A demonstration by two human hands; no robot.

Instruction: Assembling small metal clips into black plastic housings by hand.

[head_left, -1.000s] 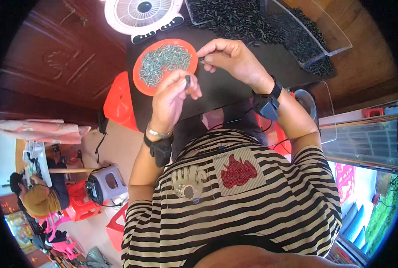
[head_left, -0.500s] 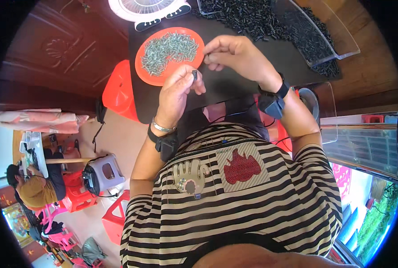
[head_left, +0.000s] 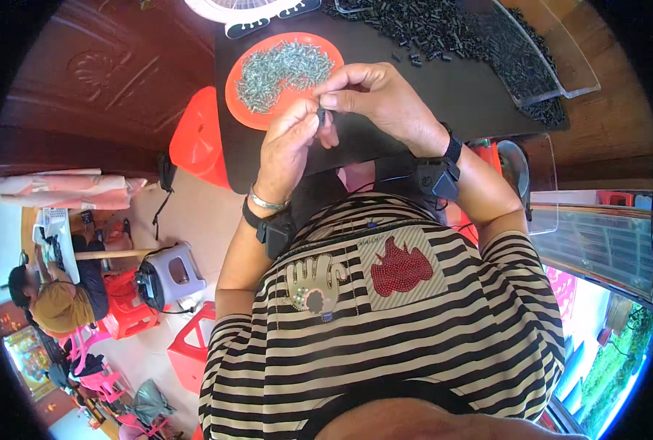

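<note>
Both hands meet above the near edge of the black mat (head_left: 444, 95). Left hand (head_left: 288, 143) pinches a small dark part (head_left: 321, 117) between thumb and fingertips; right hand (head_left: 381, 99) curls over it from the other side, fingertips on the same part. Part too small to make out further.

Orange plate (head_left: 249, 114) lies just beyond the left hand, heaped with silvery screws (head_left: 279, 70). Heap of black pieces (head_left: 444, 26) lies farther back on the right, beside a clear tray (head_left: 554, 51). White fan (head_left: 249, 11) at the far edge. Red stool (head_left: 194, 139) left of the table. Another person (head_left: 55, 301) sits well apart, lower left.
</note>
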